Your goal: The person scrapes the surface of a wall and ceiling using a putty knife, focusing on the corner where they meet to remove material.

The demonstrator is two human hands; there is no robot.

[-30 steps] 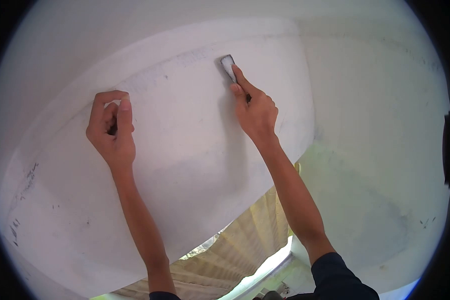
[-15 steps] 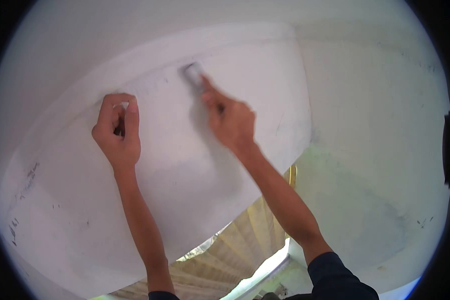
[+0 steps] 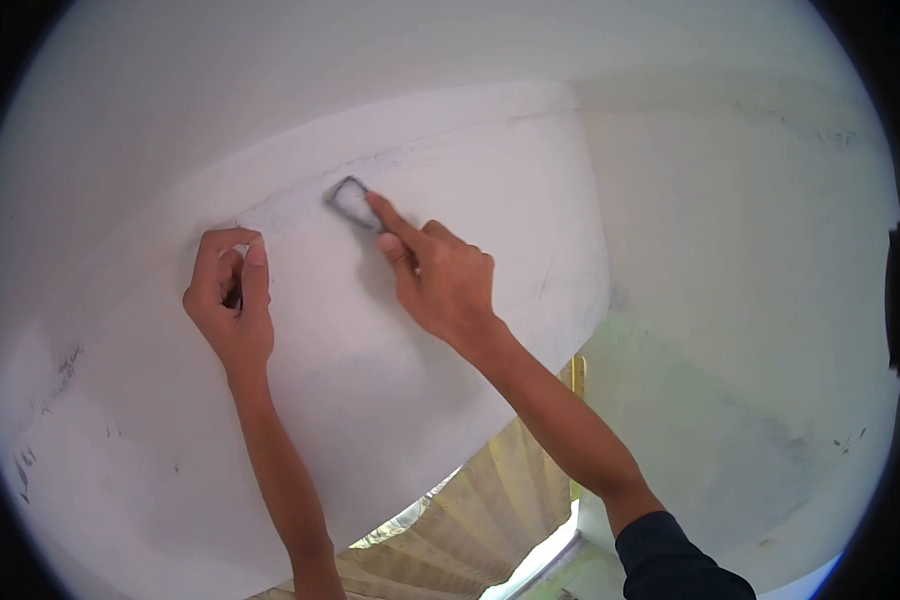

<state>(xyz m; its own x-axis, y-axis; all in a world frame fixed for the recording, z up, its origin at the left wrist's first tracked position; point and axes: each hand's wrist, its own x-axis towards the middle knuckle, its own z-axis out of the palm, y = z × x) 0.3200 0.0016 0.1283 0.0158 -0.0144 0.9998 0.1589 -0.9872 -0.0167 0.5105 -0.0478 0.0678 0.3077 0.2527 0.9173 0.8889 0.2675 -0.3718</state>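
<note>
My right hand grips a small scraper-like tool with a pale face and a dark rim, its index finger stretched along it. The tool is against the white wall, just below the seam near the top. To the left, my left hand is raised close to the wall with its fingers curled and thumb and index tip pressed together. Whatever that pinch may hold is too small to make out.
An adjoining wall meets the white wall at a corner on the right. Pleated beige fabric hangs below the wall's lower edge, with bright gaps beside it. Dark scuffs mark the wall at far left.
The tool in my right hand has moved left and down in the view and shows more sharply. My left hand keeps its pinch. The wall sits slightly lower in view.
</note>
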